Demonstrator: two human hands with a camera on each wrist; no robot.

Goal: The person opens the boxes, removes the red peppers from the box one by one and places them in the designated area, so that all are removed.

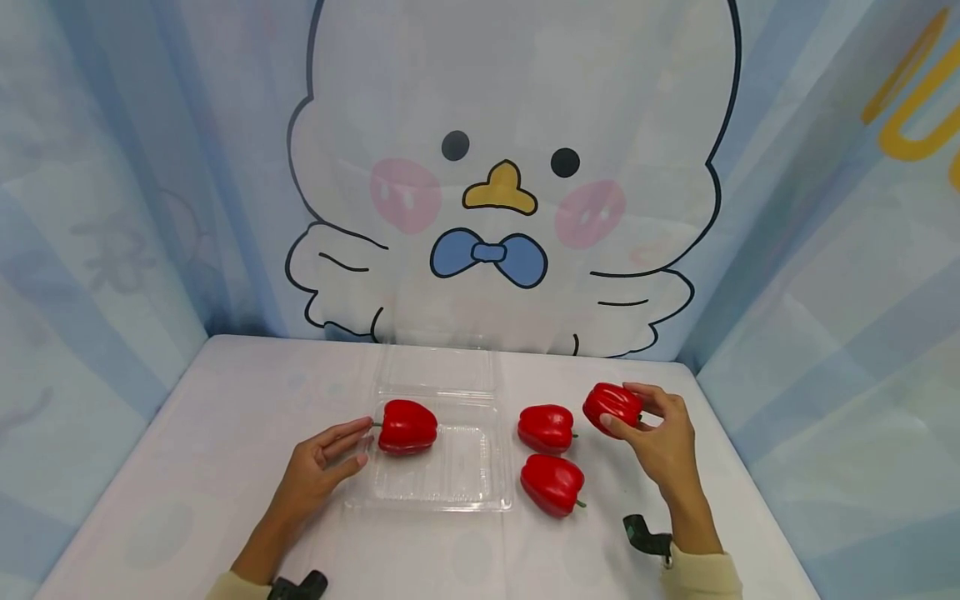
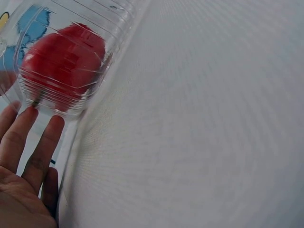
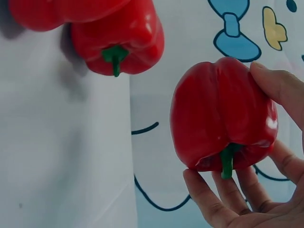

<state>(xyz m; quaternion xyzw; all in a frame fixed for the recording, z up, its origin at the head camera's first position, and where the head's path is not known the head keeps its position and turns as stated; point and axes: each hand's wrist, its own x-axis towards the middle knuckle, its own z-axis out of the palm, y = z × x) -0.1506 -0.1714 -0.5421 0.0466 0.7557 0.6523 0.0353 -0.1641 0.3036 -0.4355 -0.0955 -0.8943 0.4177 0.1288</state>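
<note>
My right hand [image 1: 660, 437] grips a red bell pepper [image 1: 611, 406] between thumb and fingers, above the right part of the table. In the right wrist view that pepper [image 3: 221, 118] shows its green stem toward the fingers. My left hand [image 1: 318, 471] has its fingers extended at the left side of a clear plastic clamshell box [image 1: 504, 492], fingertips right at its wall. One red bell pepper [image 1: 407, 427] lies on its side in the box's upper left part, stem pointing to the left hand; the left wrist view shows this pepper [image 2: 66, 61] through the plastic.
Two more red bell peppers lie on the table right of the box, the farther pepper [image 1: 546, 428] just behind the nearer pepper [image 1: 552, 485]. The box's lid [image 1: 438, 367] is raised at the back, near the printed curtain [image 1: 487, 308]. Side curtains flank the white table [image 1: 225, 433].
</note>
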